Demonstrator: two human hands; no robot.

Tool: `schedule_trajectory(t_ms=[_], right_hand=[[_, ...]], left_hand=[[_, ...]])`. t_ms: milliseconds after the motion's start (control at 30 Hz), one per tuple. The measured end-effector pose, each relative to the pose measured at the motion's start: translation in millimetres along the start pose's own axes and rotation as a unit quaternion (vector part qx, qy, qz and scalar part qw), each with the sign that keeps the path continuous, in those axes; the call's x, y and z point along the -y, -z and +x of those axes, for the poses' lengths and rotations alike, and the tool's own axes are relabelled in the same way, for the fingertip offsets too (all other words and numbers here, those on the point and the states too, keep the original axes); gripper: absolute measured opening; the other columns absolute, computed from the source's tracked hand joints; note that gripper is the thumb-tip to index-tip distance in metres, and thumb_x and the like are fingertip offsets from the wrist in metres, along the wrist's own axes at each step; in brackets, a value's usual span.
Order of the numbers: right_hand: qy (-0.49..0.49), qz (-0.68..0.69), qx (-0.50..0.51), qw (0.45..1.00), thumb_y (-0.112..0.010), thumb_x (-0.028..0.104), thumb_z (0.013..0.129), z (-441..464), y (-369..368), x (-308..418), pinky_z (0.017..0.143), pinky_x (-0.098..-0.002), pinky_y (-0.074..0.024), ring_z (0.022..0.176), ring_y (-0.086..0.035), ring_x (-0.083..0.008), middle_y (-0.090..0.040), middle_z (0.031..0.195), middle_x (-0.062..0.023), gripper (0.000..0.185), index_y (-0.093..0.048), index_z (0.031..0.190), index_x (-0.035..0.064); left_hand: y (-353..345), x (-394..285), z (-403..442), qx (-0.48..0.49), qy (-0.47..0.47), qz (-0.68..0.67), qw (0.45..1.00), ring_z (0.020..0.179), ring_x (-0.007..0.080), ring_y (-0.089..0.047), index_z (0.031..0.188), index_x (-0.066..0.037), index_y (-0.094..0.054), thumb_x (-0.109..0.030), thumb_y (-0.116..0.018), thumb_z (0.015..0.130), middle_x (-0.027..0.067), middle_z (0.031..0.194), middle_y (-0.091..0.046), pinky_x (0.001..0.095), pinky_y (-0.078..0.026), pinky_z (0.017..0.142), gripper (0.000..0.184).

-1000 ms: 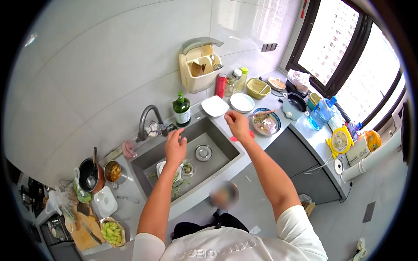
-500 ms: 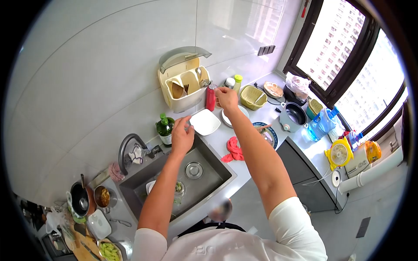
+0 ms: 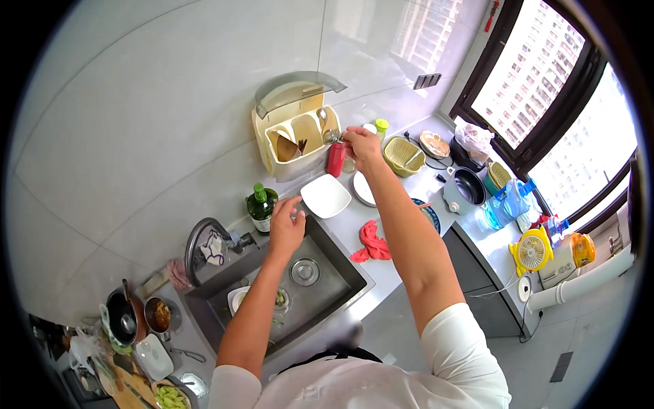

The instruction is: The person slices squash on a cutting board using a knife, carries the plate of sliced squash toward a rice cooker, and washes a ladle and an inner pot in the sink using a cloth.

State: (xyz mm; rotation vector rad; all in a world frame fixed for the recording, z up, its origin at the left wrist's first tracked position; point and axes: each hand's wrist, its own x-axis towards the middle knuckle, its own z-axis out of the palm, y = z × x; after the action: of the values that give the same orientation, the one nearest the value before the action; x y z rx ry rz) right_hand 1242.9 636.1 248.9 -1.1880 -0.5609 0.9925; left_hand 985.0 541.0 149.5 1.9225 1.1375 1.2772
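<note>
My right hand (image 3: 362, 146) is raised at the right side of the open cream utensil holder (image 3: 293, 160) on the wall, its fingers pinched at a metal utensil head (image 3: 332, 136); whether it grips that piece is too small to tell. A red bottle (image 3: 336, 160) stands just below these fingers. Over the back edge of the sink, my left hand (image 3: 287, 221) has its fingers apart and holds nothing. It is between the green soap bottle (image 3: 261, 208) and a white square dish (image 3: 326, 196). A red cloth (image 3: 372, 243) lies on the counter below my right forearm.
The grey sink (image 3: 340, 301) holds a white dish and a strainer, beside a curved faucet (image 3: 193, 253). Pans, a pot (image 3: 162, 315) and a cutting board (image 3: 129, 388) are at the left. A green basket (image 3: 403, 157), a grey pot (image 3: 464, 191) and a yellow fan (image 3: 531, 250) stand right.
My right hand has moved up and left from over the counter to the utensil holder. My left hand stays near the sink's back edge. The view has shifted.
</note>
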Motion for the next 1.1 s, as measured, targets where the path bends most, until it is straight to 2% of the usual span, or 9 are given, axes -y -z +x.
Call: schedule_trajectory(t_ms=[100, 167, 400, 567, 633, 733, 833, 933, 1100], right_hand=[[0.021, -0.074, -0.005, 0.997, -0.07, 0.007, 0.092, 1.6, 4.2, 6.3, 0.058, -0.0287, -0.052, 0.07, -0.068, -0.0158, -0.072, 0.086, -0.006, 0.017, -0.071, 0.108, 0.0039], [0.149, -0.254, -0.056, 0.954, -0.068, 0.015, 0.091, 7.8, 3.7, 5.4, 0.071, -0.0329, -0.0554, 0.074, -0.071, -0.0197, -0.076, 0.089, -0.0091, 0.02, -0.076, 0.106, 0.0053], [0.333, -0.23, -0.169, 0.899, -0.066, 0.017, 0.089, -70.1, -0.3, 78.8, 0.072, -0.033, -0.055, 0.074, -0.07, -0.0169, -0.076, 0.081, -0.0086, 0.02, -0.079, 0.098, 0.0038], [0.261, -0.148, -0.073, 0.951, -0.067, 0.014, 0.091, -103.9, 31.9, 86.6, 0.057, -0.0284, -0.0499, 0.061, -0.06, -0.0099, -0.068, 0.074, -0.0019, 0.019, -0.077, 0.095, -0.0014], [0.134, -0.097, 0.031, 0.986, -0.067, 0.01, 0.09, -117.1, 38.5, 83.2, 0.05, -0.027, -0.0458, 0.055, -0.056, -0.0097, -0.063, 0.07, -0.0017, 0.016, -0.076, 0.093, -0.0031], [0.038, -0.058, 0.108, 0.992, -0.068, 0.008, 0.09, -125.0, 45.1, 64.7, 0.049, -0.0263, -0.0461, 0.054, -0.056, -0.0106, -0.063, 0.07, -0.003, 0.012, -0.073, 0.092, -0.0019], [-0.018, -0.042, 0.132, 0.99, -0.07, 0.014, 0.092, -123.9, 36.1, 51.4, 0.048, -0.025, -0.0463, 0.053, -0.057, -0.0105, -0.064, 0.069, -0.0025, 0.013, -0.072, 0.093, 0.0006], [0.197, -0.351, 0.05, 0.914, -0.071, 0.03, 0.094, -102.1, 17.8, 52.1, 0.062, -0.0359, -0.0566, 0.066, -0.07, -0.019, -0.073, 0.076, -0.0097, 0.027, -0.078, 0.102, 0.0049], [0.224, -0.519, -0.038, 0.824, -0.072, 0.036, 0.088, -39.5, -28.1, 42.7, 0.085, -0.0466, -0.0579, 0.094, -0.073, -0.0343, -0.077, 0.104, -0.0144, 0.033, -0.081, 0.11, 0.0131]], left_hand=[[-4.9, -8.4, 3.9, 0.003, 0.005, -0.007, 1.0, 0.096, 0.0227, -0.065, 0.127, -0.005, -0.068, 0.0, -0.069, 0.089, 0.0123, 0.121, -0.063, 0.0311, -0.059, 0.073, 0.039], [-6.9, -13.0, 6.8, 0.002, -0.003, -0.012, 1.0, 0.096, 0.0223, -0.066, 0.127, -0.006, -0.069, 0.0, -0.069, 0.09, 0.0121, 0.122, -0.064, 0.0307, -0.059, 0.074, 0.038], [-12.9, -39.8, 26.3, 0.011, -0.022, -0.005, 1.0, 0.096, 0.0244, -0.067, 0.129, -0.005, -0.068, -0.001, -0.067, 0.092, 0.013, 0.124, -0.064, 0.0321, -0.058, 0.074, 0.037], [-25.7, -64.3, 32.7, -0.033, -0.106, 0.079, 0.991, 0.119, 0.0378, -0.06, 0.141, -0.002, -0.059, -0.014, -0.068, 0.097, 0.019, 0.135, -0.062, 0.0457, -0.05, 0.103, 0.047], [-27.8, -72.8, 29.4, -0.018, -0.105, 0.082, 0.991, 0.129, 0.0409, -0.052, 0.146, -0.002, -0.055, -0.019, -0.069, 0.097, 0.0207, 0.141, -0.058, 0.0484, -0.042, 0.112, 0.054], [-32.7, -75.2, 24.8, -0.083, -0.165, 0.124, 0.975, 0.119, 0.0401, -0.06, 0.138, -0.003, -0.062, -0.023, -0.066, 0.1, 0.0216, 0.129, -0.065, 0.0484, -0.048, 0.102, 0.042], [-33.0, -56.5, 12.4, 0.041, -0.026, 0.129, 0.99, 0.098, 0.0361, -0.07, 0.122, -0.005, -0.069, -0.028, -0.059, 0.105, 0.0184, 0.102, -0.073, 0.0476, -0.054, 0.086, 0.03], [-28.7, -41.4, -0.8, 0.053, 0.065, 0.059, 0.995, 0.074, 0.0326, -0.071, 0.107, -0.006, -0.07, -0.033, -0.05, 0.109, 0.0123, 0.076, -0.072, 0.0466, -0.054, 0.071, 0.034], [-22.0, -15.1, -8.6, 0.032, 0.121, 0.01, 0.992, 0.066, 0.0312, -0.07, 0.101, -0.005, -0.068, -0.039, -0.044, 0.112, 0.0089, 0.072, -0.072, 0.0444, -0.054, 0.067, 0.043]])
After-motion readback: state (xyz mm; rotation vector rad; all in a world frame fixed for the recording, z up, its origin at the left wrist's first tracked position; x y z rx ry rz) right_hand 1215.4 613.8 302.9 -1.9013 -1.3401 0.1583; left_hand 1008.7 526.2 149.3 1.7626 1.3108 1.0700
